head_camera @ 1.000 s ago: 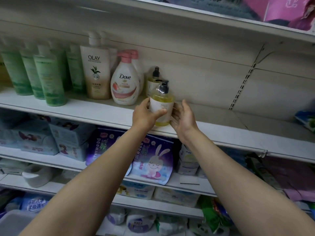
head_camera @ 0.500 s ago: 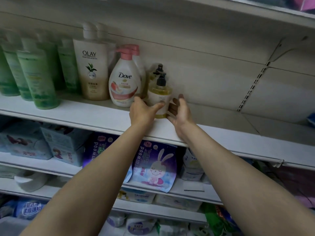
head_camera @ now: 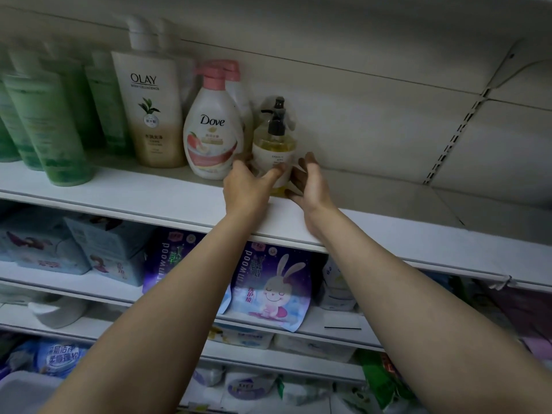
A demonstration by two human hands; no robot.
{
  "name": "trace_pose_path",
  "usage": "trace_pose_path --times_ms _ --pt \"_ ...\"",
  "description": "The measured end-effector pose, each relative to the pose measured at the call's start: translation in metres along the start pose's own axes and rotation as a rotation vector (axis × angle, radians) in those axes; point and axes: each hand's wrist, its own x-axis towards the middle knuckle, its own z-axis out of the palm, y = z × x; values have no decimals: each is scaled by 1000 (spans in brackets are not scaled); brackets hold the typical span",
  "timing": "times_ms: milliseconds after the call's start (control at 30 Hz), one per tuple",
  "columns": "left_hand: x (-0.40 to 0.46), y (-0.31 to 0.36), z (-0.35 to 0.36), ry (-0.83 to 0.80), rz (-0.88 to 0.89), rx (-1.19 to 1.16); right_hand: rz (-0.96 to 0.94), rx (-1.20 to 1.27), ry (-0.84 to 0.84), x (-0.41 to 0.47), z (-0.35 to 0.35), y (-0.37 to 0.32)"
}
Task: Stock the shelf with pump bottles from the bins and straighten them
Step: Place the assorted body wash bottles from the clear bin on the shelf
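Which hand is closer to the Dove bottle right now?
Left. The left hand sits just below and right of the Dove bottle, gripping the yellow bottle. The right hand is on the yellow bottle's far side.

Shelf (head_camera: 388, 222) to the right of the yellow pump bottle (head_camera: 273, 147) is bare back to the rear wall, free approach there. Left side blocked: Dove bottle (head_camera: 212, 130) just beside it, then Olay bottle (head_camera: 152, 109) & green bottles (head_camera: 47, 127) (packed close). Shelf above limits headroom.
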Motion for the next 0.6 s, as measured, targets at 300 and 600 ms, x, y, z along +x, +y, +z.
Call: trace_pose_path --times_ms 300,600 --pt "-4 3 -1 43 -9 -31 33 35 -3 -3 -11 -2" --pt "-13 8 -6 71 2 -36 34 -115 -112 -32 -20 -17"
